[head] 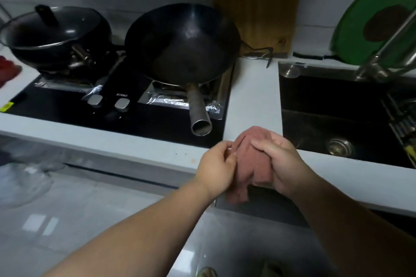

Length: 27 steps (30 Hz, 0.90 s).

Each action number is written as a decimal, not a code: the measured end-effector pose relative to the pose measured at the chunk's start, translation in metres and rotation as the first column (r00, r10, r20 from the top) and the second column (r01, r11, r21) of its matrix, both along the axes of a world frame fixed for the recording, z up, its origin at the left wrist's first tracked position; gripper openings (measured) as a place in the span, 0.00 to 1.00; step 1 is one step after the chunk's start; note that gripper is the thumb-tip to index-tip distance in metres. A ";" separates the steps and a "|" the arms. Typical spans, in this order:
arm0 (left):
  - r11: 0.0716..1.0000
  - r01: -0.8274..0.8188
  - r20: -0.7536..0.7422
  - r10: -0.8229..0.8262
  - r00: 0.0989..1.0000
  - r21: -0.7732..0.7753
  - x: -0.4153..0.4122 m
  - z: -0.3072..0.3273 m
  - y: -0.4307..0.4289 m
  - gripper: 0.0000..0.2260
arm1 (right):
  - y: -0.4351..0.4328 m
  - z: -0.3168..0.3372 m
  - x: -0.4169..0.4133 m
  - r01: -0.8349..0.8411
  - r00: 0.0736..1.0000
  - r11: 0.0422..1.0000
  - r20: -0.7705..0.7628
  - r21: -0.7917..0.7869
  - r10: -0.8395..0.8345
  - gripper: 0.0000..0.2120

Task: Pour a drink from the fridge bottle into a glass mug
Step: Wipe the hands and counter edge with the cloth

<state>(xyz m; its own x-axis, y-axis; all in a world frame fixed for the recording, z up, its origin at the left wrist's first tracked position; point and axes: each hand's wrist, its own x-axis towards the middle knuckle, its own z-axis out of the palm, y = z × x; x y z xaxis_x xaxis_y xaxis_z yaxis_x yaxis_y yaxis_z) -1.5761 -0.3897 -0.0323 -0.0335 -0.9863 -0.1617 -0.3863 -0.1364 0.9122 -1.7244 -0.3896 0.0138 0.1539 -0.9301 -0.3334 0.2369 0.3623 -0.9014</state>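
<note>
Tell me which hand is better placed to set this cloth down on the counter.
The right hand, probably. It wraps most of the reddish cloth and already sits over the counter strip beside the sink, while the left hand only pinches the cloth's edge.

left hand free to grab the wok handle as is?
Probably not right away. The left hand is pinching the reddish cloth that the right hand also holds. The path to the wok handle looks open, just ahead of it, once it drops the cloth.
</note>
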 end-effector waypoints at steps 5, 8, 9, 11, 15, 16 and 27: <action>0.995 0.011 0.073 -0.018 0.997 0.098 0.047 -0.015 0.031 0.08 | 0.019 -0.018 0.060 -0.032 0.996 0.989 -0.087 -0.143 0.019 0.08; 0.989 -0.042 0.179 0.016 0.984 0.142 0.080 -0.026 0.045 0.10 | 0.034 -0.039 0.098 -0.107 0.950 0.990 -0.302 -0.094 0.075 0.03; 0.986 -0.078 0.214 0.045 0.976 0.145 0.090 -0.029 0.049 0.10 | 0.038 -0.045 0.108 -0.125 0.917 0.987 -0.393 -0.100 0.076 0.02; 0.975 -0.190 0.293 0.150 0.944 0.116 0.109 -0.032 0.053 0.09 | 0.039 -0.056 0.128 -0.145 0.884 0.975 -0.465 -0.168 0.052 0.02; 0.905 -0.425 0.343 0.394 0.853 0.018 0.134 -0.027 0.054 0.07 | 0.021 -0.082 0.164 -0.330 0.733 0.824 -0.675 -0.461 -0.085 0.02; 0.885 -0.465 0.334 0.437 0.835 0.007 0.137 -0.025 0.054 0.08 | 0.016 -0.088 0.173 -0.383 0.678 0.772 -0.722 -0.507 -0.137 0.03; 0.842 -0.538 0.304 0.524 0.796 -0.043 0.137 -0.030 0.047 0.08 | -0.001 -0.115 0.205 -0.848 -0.159 0.529 -0.957 0.006 -0.244 0.27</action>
